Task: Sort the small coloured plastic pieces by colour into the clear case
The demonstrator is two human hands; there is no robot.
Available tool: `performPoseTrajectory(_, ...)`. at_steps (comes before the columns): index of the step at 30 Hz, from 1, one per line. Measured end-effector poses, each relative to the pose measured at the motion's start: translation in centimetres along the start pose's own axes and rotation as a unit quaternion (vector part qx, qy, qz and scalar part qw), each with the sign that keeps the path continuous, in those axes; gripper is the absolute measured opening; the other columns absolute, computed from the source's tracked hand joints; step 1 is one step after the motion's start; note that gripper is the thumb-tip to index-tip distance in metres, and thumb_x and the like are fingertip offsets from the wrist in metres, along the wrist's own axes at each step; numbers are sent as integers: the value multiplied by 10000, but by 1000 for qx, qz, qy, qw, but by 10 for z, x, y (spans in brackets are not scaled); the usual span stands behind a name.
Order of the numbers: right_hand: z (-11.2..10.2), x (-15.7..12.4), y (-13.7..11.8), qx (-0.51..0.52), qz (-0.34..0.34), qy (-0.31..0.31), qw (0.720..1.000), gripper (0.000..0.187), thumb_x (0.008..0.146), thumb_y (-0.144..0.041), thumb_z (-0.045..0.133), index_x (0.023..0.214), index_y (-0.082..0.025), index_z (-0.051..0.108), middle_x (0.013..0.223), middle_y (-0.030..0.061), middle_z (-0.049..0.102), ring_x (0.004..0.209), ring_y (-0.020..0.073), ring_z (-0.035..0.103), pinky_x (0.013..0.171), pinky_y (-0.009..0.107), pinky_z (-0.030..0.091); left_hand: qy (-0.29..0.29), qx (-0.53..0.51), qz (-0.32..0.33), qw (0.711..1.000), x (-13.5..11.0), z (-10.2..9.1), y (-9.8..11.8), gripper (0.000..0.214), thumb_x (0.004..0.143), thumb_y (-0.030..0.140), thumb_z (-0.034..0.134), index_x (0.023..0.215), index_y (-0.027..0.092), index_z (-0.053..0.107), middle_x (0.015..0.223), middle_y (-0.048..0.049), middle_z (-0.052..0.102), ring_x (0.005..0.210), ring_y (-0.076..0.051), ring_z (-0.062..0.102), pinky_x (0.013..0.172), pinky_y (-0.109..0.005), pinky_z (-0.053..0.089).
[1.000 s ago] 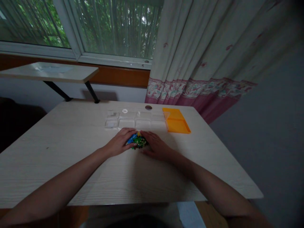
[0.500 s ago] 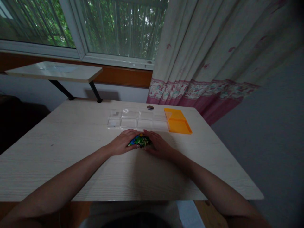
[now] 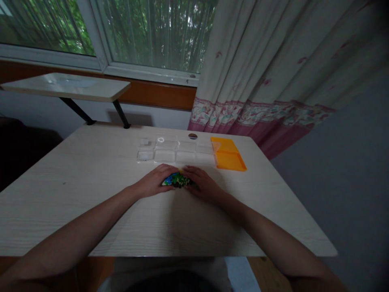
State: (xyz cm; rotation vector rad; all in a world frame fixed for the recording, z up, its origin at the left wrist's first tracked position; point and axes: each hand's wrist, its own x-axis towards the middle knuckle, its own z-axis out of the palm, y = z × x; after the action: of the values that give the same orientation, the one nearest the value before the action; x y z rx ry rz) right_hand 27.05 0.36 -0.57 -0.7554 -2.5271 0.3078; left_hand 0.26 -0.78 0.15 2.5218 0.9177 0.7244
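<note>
Between my hands, on the pale wooden table, lies a heap of small coloured pieces in green, blue, black, cream and some yellow. They look like tiny plastic bricks, too small to make out singly. My left hand curves round the heap's left side, thumb in front and fingers behind. On the right side, my right hand is cupped in the same way, its fingers partly covering the pieces. The fingertips of both hands come close together behind the heap.
Just beyond my hands sits a clear compartment tray. An open orange case adjoins it on the right. A round hole is at the table's back. A raised shelf stands back left; a curtain hangs behind.
My hands stay cupped round the heap and have shifted very slightly. A little more blue shows beside the left hand. The view has tilted a little.
</note>
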Motion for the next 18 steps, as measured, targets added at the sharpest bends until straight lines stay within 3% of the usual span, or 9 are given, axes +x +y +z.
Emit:
performPoseTrajectory(4, 1, -1, 1, -8, -3, 26, 1000, 349, 897, -264, 619, 1246, -235, 609, 1283, 108, 620, 1251, 251, 537, 1059, 474, 460, 17, 7, 2, 1000, -2, 2, -1, 509, 882, 412, 655, 1335, 229, 512, 1330, -122, 564, 1251, -273, 505, 1074, -461, 422)
performPoseTrajectory(10, -1, 0, 2, -11, 9, 37, 999, 282, 894, -275, 639, 1165, -206, 663, 1110, 112, 670, 1069, 239, 595, 956, 439, 507, 17, 14, 4, 1000, 0, 1, 3, 374, 897, 418, 633, 1209, 218, 581, 1266, -103, 588, 1191, -250, 534, 1037, -438, 450)
performPoseTrajectory(18, -1, 1, 3, 0, 14, 38, 999, 229, 918, -262, 602, 1124, -244, 701, 1075, 96, 680, 1034, 231, 596, 938, 438, 504, 12, 44, 9, 999, 1, -2, 7, 316, 936, 409, 573, 1184, 219, 618, 1239, -94, 607, 1148, -237, 547, 1013, -424, 443)
